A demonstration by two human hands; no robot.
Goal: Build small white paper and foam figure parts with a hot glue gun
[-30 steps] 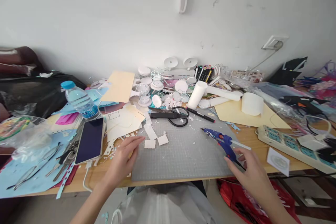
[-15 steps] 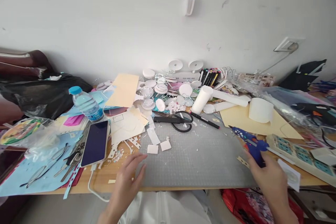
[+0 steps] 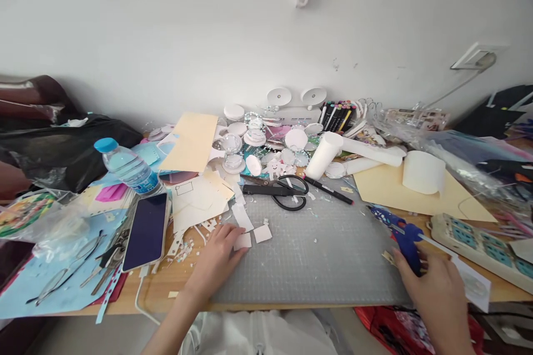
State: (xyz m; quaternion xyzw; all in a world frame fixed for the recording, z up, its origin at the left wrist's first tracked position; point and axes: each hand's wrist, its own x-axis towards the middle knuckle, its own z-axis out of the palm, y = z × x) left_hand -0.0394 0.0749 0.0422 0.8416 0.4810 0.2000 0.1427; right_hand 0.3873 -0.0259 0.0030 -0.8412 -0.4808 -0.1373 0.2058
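Note:
My left hand point(image 3: 222, 255) is over the left part of the grey cutting mat point(image 3: 316, 266). Its thumb and fingers are apart, at the edges of a small white rectangle point(image 3: 242, 241) lying flat. A second white rectangle point(image 3: 262, 233) lies just right of it, and a white strip point(image 3: 241, 216) behind. At the mat's right edge, my right hand point(image 3: 435, 291) is round the handle of a blue glue gun point(image 3: 406, 238), whose nozzle points away to the left. Black-handled scissors point(image 3: 287, 191) and a black marker point(image 3: 328, 189) lie at the mat's back.
A phone point(image 3: 146, 232), a water bottle point(image 3: 129, 166) and eyeglasses point(image 3: 66, 274) stand or lie on the left. Round white pieces point(image 3: 254, 138) crowd the back by the wall. On the right are a power strip point(image 3: 478, 244) and a white paper roll point(image 3: 423, 172).
My left hand has moved forward and right, onto the left white rectangle. My right hand stays at the glue gun's handle. The view has shifted slightly.

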